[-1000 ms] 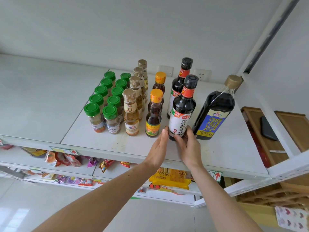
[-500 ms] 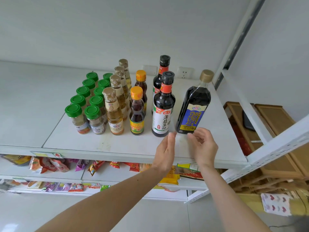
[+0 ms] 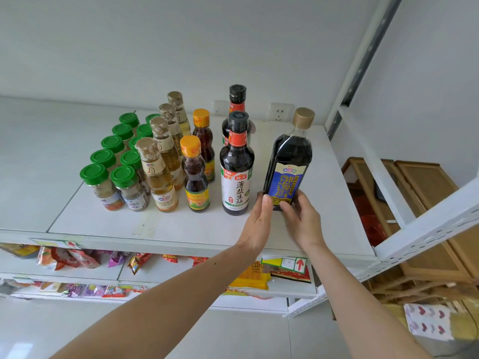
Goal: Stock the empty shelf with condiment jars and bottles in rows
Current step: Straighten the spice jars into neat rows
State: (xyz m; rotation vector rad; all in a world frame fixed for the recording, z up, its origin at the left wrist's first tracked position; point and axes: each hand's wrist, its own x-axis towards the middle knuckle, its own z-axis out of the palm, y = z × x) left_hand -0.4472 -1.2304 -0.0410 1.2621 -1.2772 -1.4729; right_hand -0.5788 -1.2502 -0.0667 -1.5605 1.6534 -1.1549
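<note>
Both my hands are on the base of the blue-label bottle (image 3: 287, 164), which stands at the right end of the front row on the shelf (image 3: 181, 229), apart from the white-label bottle (image 3: 236, 174). My left hand (image 3: 255, 224) lies with fairly straight fingers against the bottle's left side; my right hand (image 3: 302, 221) curls round its lower right side. Judgement: the step is squaring this bottle into line. It leans slightly, so I should keep the grip low, slide rather than lift, turn the label forward and match the row's front edge.
</note>
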